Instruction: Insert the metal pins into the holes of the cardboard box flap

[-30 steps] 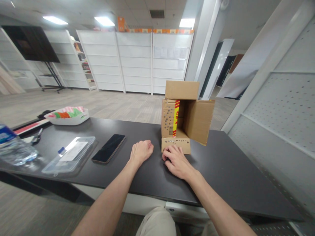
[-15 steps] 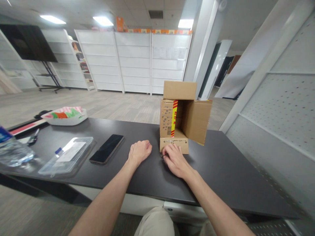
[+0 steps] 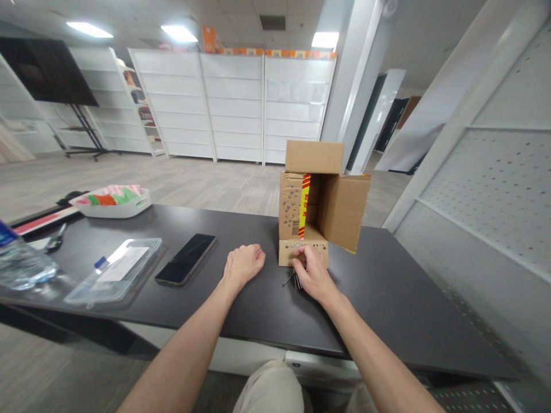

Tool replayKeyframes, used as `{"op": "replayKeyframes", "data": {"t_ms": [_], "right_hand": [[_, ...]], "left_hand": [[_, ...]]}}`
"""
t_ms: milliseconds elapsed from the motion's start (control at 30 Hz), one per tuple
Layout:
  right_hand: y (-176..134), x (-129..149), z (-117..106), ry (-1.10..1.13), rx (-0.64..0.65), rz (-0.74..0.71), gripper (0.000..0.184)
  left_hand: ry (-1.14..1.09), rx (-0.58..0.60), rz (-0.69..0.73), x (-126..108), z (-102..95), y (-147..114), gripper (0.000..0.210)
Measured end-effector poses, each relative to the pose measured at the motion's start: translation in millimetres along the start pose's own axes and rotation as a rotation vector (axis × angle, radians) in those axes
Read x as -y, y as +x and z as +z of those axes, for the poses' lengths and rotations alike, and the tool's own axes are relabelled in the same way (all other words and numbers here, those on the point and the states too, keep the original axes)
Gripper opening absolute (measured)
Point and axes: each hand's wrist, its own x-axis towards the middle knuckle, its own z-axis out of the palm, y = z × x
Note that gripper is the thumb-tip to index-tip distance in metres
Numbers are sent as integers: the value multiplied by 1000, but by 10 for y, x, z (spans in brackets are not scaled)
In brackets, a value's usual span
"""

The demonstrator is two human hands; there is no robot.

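A cardboard box stands open-fronted on the dark table, with yellow-and-red tape down its left flap. Grey round dots, possibly nail heads, stud that flap. Its bottom flap hangs toward me and carries a row of dark holes or heads. My right hand is in front of this flap, thumb and fingers curled together; whatever is between them is hidden. Several thin metal pins, nail-like, lie at its thumb side, partly covered. My left hand rests closed on the table, nothing visible in it.
To the left lie a black phone, a clear plastic case with a paper label, and a water bottle. Farther back is a white basket of colourful cloth. A perforated white panel borders the table's right side.
My right hand has shifted slightly right and its fingers have lifted and curled, uncovering the thin metal pins on the table. The left hand stays in place.
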Motion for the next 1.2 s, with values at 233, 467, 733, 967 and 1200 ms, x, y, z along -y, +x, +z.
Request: {"op": "replayKeyframes", "data": {"t_ms": [233, 467, 733, 967, 1200], "right_hand": [[-55, 214, -95, -169, 296, -169, 23], [-79, 303, -102, -236, 388, -214, 21], [-79, 389, -125, -225, 451, -261, 23], [-86, 462, -115, -276, 467, -291, 16], [-100, 447, -99, -311, 454, -290, 15]], "left_hand": [[5, -30, 26, 16, 26, 0, 36], [11, -13, 17, 13, 24, 1, 36], [-9, 1, 11, 0, -11, -22, 36], [-11, 5, 0, 1, -11, -23, 36], [4, 3, 0, -12, -22, -23, 35]]}}
